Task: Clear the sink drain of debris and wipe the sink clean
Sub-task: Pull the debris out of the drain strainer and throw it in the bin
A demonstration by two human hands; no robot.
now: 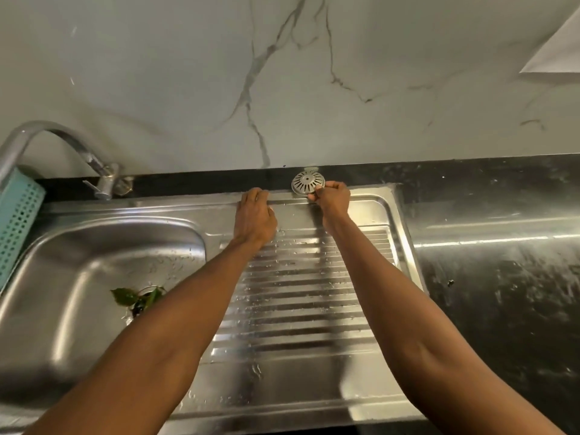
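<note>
A round metal drain strainer (pixel 305 182) stands at the back edge of the steel drainboard (pixel 301 296), against the black counter strip. My right hand (pixel 333 200) pinches its front rim with the fingertips. My left hand (pixel 255 217) lies flat on the drainboard's back ledge, fingers together, holding nothing. In the steel sink basin (pixel 94 262) at the left, green leaves (pixel 135 298) sit in and around the drain hole, which my left forearm partly hides.
A curved chrome tap (pixel 94 166) stands behind the basin. A teal perforated basket (pixel 15 224) hangs at the far left. Black wet countertop (pixel 502 277) stretches to the right. A marble wall rises behind, with a white sheet (pixel 558 48) at the top right.
</note>
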